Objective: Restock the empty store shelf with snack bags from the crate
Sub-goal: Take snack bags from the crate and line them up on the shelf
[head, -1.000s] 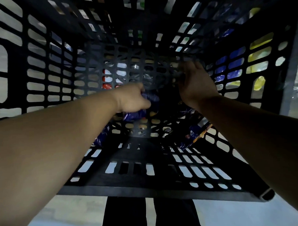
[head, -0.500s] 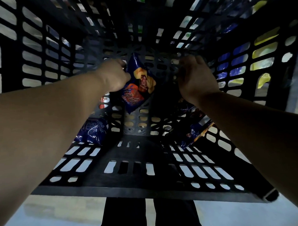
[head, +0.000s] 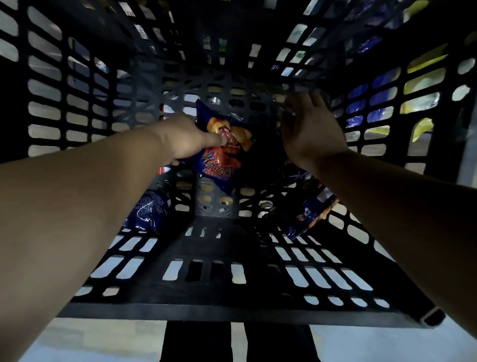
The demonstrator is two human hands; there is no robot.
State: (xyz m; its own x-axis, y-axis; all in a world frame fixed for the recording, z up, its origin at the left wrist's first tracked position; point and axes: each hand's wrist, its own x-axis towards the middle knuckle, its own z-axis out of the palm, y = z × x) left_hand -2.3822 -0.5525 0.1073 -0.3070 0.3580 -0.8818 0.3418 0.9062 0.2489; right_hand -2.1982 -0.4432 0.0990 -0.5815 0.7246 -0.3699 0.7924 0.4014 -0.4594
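I look down into a black slotted plastic crate point(head: 237, 304). My left hand point(head: 187, 140) pinches a blue snack bag point(head: 222, 159) with orange and red print, lifted above the crate floor. My right hand point(head: 309, 128) hovers to the right of that bag with fingers spread and relaxed, holding nothing. A second blue bag point(head: 151, 212) lies at the crate's lower left. A third blue bag point(head: 310, 216) lies at the lower right, partly under my right forearm.
The crate's walls rise on all sides around my arms. Blue and yellow packages point(head: 419, 90) show through the slots of the right wall. Pale floor point(head: 389, 346) and dark trouser legs point(head: 201, 349) lie below the crate's near rim.
My left hand has lifted the blue bag off the crate floor and holds it mid-crate. My right hand has opened and drawn back from the far wall.
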